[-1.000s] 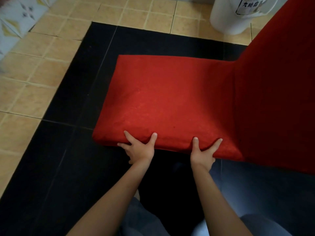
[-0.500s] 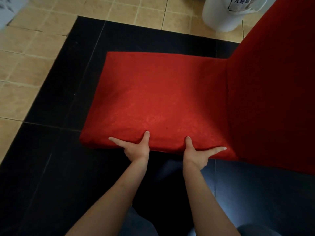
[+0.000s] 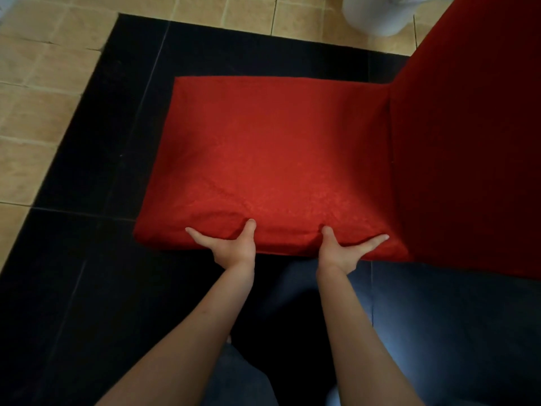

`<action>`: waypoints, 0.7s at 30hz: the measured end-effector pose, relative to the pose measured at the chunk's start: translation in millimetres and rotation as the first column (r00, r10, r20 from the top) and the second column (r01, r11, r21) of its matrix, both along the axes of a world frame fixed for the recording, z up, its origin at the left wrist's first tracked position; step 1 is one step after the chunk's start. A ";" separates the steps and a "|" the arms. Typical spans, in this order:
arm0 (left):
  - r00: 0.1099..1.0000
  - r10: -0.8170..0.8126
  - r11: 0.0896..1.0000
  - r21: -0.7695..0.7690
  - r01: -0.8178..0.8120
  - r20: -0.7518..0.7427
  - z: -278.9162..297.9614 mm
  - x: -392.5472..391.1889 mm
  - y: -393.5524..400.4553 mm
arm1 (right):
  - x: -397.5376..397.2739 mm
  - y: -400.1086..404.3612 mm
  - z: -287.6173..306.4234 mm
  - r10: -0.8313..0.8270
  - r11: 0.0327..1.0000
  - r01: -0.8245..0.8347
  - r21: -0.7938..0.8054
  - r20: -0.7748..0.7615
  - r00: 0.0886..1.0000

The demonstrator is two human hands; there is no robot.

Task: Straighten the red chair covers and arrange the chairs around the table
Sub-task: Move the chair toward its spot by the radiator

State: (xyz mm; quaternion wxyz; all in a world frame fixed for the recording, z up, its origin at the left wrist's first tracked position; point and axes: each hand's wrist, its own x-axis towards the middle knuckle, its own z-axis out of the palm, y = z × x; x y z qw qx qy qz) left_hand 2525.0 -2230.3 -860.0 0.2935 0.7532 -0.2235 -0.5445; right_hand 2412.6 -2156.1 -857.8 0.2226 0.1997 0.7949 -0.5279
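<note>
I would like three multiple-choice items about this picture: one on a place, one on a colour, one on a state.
1. Where is the white container?
A. On the seat
B. On the floor beyond the chair
C. In a hand

2. What colour is the chair cover?
A. Red
B. Blue
C. Green

3. What are the hands doing?
A. Hanging idle
B. Holding a cup
C. Gripping the seat's near edge

Key: B, it stands on the tan tiles; A, the cloth is red; C, left hand and right hand grip the edge, thumbs on top.
</note>
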 end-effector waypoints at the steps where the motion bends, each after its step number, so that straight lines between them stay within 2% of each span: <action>1: 1.000 0.002 1.000 0.004 -0.002 0.001 0.1 -0.1 -0.6 | -0.5 0.3 -0.5 0.007 1.000 -0.007 -0.006 -0.001 1.000; 13: 0.999 -0.017 0.994 0.105 0.014 0.030 8.7 5.7 -2.9 | -0.9 4.7 8.7 0.004 0.999 -0.005 0.040 0.037 0.999; 21: 0.995 0.035 0.980 0.193 -0.053 0.095 35.3 30.4 14.6 | 23.2 25.8 41.0 0.010 0.996 -0.017 0.086 0.084 0.996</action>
